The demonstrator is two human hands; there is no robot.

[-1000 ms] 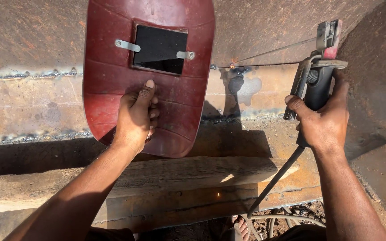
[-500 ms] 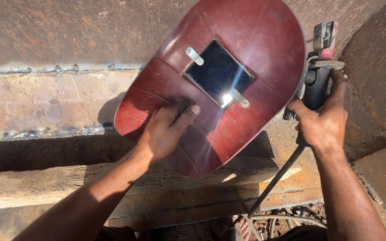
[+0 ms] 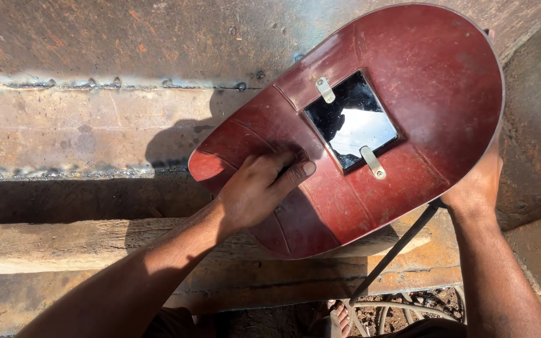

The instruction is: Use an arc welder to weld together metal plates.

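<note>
Left hand point(image 3: 259, 191) grips the red welding shield point(image 3: 408, 94), fingers curled — right hand point(image 3: 478, 184) mostly hidden, grip unclear.

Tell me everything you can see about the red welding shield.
The red welding shield is an oval, scuffed dark-red plate, seemingly fibre or plastic. A dark rectangular viewing glass sits in it, held by two small metal clips. It is tilted diagonally before the rusty steel plates. The left hand grips its lower part; it covers most of the right hand.

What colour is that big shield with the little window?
Dark red welding shield, scuffed, seen best in the head view.
</note>
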